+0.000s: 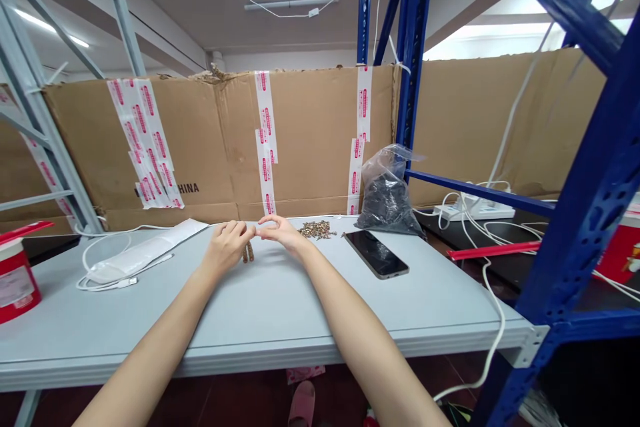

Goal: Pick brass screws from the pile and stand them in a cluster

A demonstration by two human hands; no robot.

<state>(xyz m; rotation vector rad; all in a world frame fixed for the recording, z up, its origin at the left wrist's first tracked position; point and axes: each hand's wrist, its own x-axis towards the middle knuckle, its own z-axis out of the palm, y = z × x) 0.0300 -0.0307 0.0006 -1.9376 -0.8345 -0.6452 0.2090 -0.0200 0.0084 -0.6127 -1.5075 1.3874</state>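
Observation:
Both hands meet over the far middle of the grey table [260, 320]. My left hand [227, 245] is curled closed, with a few small brown metal pieces [247, 253] showing just beneath its fingers. My right hand [280, 230] pinches toward the left hand's fingertips; what sits in the pinch is too small to make out. A loose pile of small brass-coloured parts [316, 230] lies on the table just right of my right hand.
A dark phone [376, 253] lies face up right of the pile. A clear bag of black pieces [387, 197] stands behind it. A white pouch with cable [137, 257] lies at left, a red tub [15, 277] at the far left. Cardboard walls the back; blue shelving posts [590, 200] stand right.

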